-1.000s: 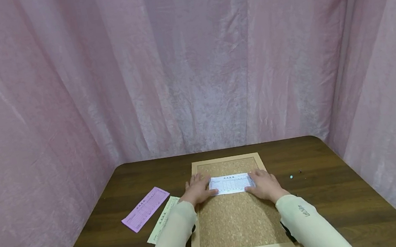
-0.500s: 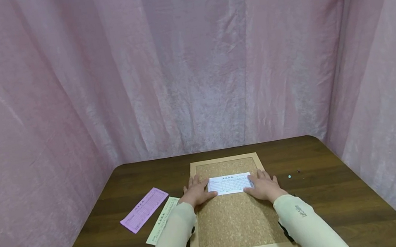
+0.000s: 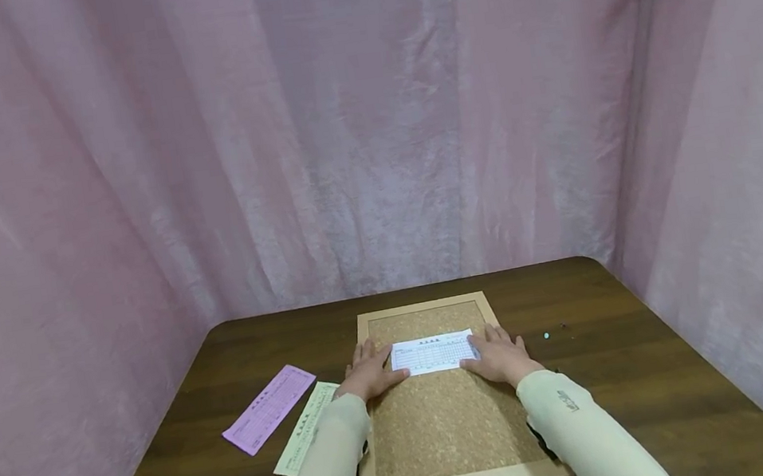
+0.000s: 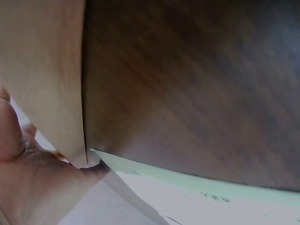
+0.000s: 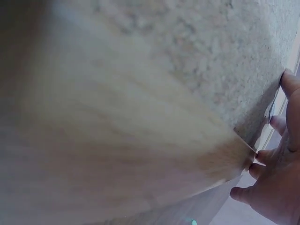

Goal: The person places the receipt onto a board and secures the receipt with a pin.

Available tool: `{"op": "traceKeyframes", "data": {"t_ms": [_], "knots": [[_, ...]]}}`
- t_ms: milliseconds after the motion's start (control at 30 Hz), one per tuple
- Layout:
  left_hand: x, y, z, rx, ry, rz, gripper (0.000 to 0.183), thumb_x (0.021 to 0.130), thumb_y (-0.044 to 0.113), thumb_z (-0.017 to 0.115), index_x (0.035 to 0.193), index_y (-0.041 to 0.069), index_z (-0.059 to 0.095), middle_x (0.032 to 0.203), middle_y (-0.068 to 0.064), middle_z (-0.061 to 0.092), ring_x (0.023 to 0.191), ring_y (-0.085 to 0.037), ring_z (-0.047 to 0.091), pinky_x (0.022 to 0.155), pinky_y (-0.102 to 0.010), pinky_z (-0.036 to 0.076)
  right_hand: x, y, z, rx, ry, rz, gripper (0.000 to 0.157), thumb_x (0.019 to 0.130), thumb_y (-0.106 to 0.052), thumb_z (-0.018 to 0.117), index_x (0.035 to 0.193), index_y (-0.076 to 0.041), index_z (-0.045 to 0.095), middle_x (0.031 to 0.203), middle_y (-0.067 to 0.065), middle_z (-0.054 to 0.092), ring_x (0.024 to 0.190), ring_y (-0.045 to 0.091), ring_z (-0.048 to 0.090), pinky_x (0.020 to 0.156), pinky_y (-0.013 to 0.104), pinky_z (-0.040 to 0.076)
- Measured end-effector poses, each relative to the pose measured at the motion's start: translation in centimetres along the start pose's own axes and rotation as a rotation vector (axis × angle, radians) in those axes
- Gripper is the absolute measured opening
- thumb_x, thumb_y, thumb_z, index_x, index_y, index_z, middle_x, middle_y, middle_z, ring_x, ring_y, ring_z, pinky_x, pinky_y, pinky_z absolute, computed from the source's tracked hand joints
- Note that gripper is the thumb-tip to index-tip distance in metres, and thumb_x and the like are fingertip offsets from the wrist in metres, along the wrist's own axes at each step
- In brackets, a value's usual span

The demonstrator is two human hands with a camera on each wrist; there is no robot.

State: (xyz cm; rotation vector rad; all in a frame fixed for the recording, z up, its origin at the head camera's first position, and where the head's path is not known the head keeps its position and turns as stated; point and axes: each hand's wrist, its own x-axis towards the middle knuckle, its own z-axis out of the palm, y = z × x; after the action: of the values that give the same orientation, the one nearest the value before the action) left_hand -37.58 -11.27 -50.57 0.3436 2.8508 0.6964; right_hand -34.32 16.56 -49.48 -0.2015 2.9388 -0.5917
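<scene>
A white printed form slip (image 3: 433,353) lies crosswise on the upper part of a wood-framed cork board (image 3: 450,430). At its left end rests my left hand (image 3: 369,372), fingers spread over the frame and thumb on the slip's lower corner. My right hand (image 3: 502,356) lies at the opposite end, thumb and index finger touching the paper, the other fingers stretched towards the right frame. In the right wrist view, fingertips (image 5: 288,83) press down near the cork's edge. The left wrist view shows my left hand (image 4: 37,183) beside the frame's wooden side (image 4: 42,61).
Left of the board, a pale green form slip (image 3: 306,433) lies partly under my left sleeve. A purple form slip (image 3: 270,409) is further left. On the table's right side sit a tiny light-blue piece (image 3: 546,335) and a dark speck (image 3: 563,325). Pink curtains (image 3: 367,127) surround the table.
The head view has turned slightly, so the whole scene sits a little further left. Both hands stay at the ends of the white slip.
</scene>
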Motion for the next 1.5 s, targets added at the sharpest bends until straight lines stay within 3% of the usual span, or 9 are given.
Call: {"op": "traceKeyframes", "data": {"t_ms": [200, 500, 700, 933, 1100, 1300, 1500], "knots": [[-0.2, 0.1, -0.2, -0.015, -0.002, -0.012, 0.077, 0.091, 0.051, 0.066, 0.153, 0.014, 0.039, 0.164, -0.019, 0.008, 0.149, -0.042, 0.001, 0.112, -0.068, 0.013, 0.6, 0.8, -1.1, 0.004, 0.046, -0.018, 0.065, 0.1, -0.043, 0.056, 0.15, -0.004, 0.042, 0.154, 0.031, 0.028, 0.143, 0.051, 0.021, 0.108, 0.071, 0.02], [-0.2, -0.6, -0.3, -0.006, 0.017, -0.017, 0.078, 0.091, 0.051, 0.066, 0.154, 0.014, 0.038, 0.164, -0.019, 0.008, 0.149, -0.042, 0.0, 0.112, -0.068, 0.011, -0.1, 5.1, -6.5, 0.163, 0.211, -0.058, 0.062, 0.103, -0.036, 0.051, 0.147, 0.007, 0.04, 0.148, 0.034, 0.037, 0.136, 0.053, 0.033, 0.107, 0.065, 0.029], [-0.5, -0.7, -0.3, -0.028, 0.025, -0.017, 0.077, 0.091, 0.049, 0.068, 0.153, 0.012, 0.04, 0.163, -0.021, 0.01, 0.149, -0.044, 0.001, 0.112, -0.069, 0.011, -1.2, 8.0, -8.1, 0.213, 0.253, -0.04, 0.064, 0.104, -0.038, 0.051, 0.149, 0.005, 0.036, 0.148, 0.032, 0.039, 0.131, 0.053, 0.039, 0.102, 0.066, 0.034], [-0.8, -0.8, -0.8, -0.029, 0.024, -0.033, 0.078, 0.091, 0.049, 0.068, 0.154, 0.013, 0.038, 0.164, -0.021, 0.008, 0.149, -0.043, -0.001, 0.113, -0.068, 0.01, -2.0, 10.4, -8.3, 0.209, 0.312, -0.033, 0.06, 0.103, -0.034, 0.053, 0.146, 0.006, 0.041, 0.138, 0.033, 0.049, 0.122, 0.053, 0.048, 0.097, 0.065, 0.039], [-1.0, -1.0, -0.8, -0.026, 0.02, -0.061, 0.078, 0.09, 0.049, 0.069, 0.154, 0.015, 0.038, 0.164, -0.019, 0.007, 0.149, -0.041, -0.001, 0.113, -0.067, 0.01, -2.6, 12.0, -7.6, 0.22, 0.283, -0.019, 0.066, 0.103, -0.043, 0.051, 0.146, 0.007, 0.041, 0.138, 0.035, 0.048, 0.122, 0.054, 0.047, 0.096, 0.066, 0.039], [-0.6, -0.5, -0.5, -0.017, 0.006, -0.028, 0.078, 0.091, 0.053, 0.066, 0.154, 0.016, 0.037, 0.164, -0.019, 0.008, 0.15, -0.04, 0.0, 0.113, -0.067, 0.012, -3.6, 14.1, -7.4, 0.219, 0.27, -0.01, 0.074, 0.102, -0.051, 0.048, 0.146, 0.008, 0.039, 0.137, 0.038, 0.046, 0.12, 0.056, 0.046, 0.093, 0.066, 0.04], [-0.9, -0.8, -0.8, -0.01, 0.014, -0.062, 0.077, 0.091, 0.052, 0.067, 0.154, 0.017, 0.038, 0.164, -0.018, 0.008, 0.15, -0.04, 0.001, 0.113, -0.066, 0.013, -3.5, 14.5, -6.8, 0.245, 0.259, -0.03, 0.077, 0.101, -0.053, 0.048, 0.145, 0.01, 0.039, 0.136, 0.039, 0.047, 0.119, 0.055, 0.049, 0.092, 0.064, 0.043]]}}
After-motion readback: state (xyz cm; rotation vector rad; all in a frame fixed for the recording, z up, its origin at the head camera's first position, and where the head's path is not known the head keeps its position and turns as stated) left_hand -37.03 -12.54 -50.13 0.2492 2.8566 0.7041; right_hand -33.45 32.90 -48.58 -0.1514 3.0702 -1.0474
